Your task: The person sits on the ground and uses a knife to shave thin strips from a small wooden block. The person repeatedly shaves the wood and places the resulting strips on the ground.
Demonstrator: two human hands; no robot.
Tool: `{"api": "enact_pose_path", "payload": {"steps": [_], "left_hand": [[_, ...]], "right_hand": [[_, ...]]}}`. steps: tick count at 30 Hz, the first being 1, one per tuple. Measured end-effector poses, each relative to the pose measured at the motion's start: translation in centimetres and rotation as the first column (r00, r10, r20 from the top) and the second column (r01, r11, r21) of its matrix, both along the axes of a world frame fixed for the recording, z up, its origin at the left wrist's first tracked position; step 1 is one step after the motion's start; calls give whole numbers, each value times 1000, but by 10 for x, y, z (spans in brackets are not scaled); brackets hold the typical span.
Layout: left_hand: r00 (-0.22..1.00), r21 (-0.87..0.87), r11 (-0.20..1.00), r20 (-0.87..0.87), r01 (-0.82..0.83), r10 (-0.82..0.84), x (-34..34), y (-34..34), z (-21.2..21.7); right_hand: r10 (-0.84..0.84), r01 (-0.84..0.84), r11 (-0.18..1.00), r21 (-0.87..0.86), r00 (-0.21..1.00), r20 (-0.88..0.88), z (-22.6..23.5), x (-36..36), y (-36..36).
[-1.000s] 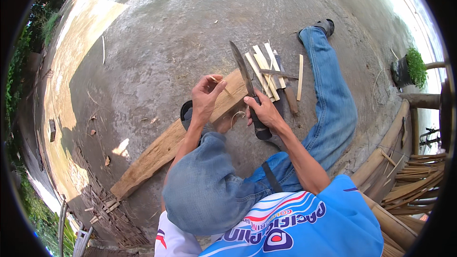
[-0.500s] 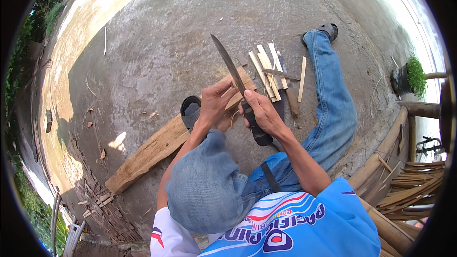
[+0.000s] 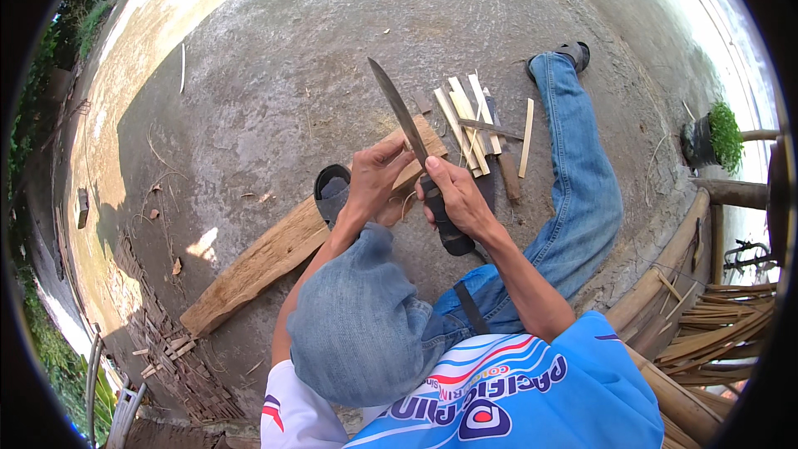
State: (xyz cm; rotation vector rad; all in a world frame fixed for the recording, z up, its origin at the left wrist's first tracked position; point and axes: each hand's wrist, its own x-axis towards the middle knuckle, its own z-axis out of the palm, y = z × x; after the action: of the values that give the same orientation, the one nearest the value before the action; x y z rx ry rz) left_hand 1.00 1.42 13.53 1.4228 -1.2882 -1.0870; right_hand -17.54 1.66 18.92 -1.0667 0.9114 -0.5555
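Head view: my right hand (image 3: 461, 199) is wrapped around a knife (image 3: 396, 101), which slants up and to the left, seen across a plank (image 3: 258, 270) on the floor (image 3: 266, 116). My left hand (image 3: 374, 176) is pinched together close beside the blade; I cannot tell what, if anything, it clasps. Pale strips (image 3: 450, 119) lie loosely piled right of the plank's upper end.

Head-worn fisheye, close above, facing down over left hand (image 3: 374, 179), right hand (image 3: 461, 201).
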Motion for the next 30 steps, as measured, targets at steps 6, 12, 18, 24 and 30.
{"api": "enact_pose_path", "payload": {"steps": [6, 12, 18, 24, 30], "left_hand": [[1000, -4, 1000, 1, -4, 4, 0, 0, -1], [1000, -23, 1000, 6, 14, -14, 1, 0, 2], [999, -17, 1000, 32, -12, 12, -1, 0, 9], [999, -57, 998, 42, -21, 23, -2, 2, 10], [995, -127, 991, 83, -45, 55, -5, 4, 15]], "right_hand": [[-11, 11, 1000, -4, 1000, 6, 4, 2, 0], [-40, 36, 997, -71, 998, -55, 1, 6, 2], [-38, 24, 992, -124, 993, -114, 9, 9, 1], [-17, -6, 990, -142, 987, -158, 16, 8, 4], [-18, -9, 987, -161, 986, -166, 25, 4, 15]]}}
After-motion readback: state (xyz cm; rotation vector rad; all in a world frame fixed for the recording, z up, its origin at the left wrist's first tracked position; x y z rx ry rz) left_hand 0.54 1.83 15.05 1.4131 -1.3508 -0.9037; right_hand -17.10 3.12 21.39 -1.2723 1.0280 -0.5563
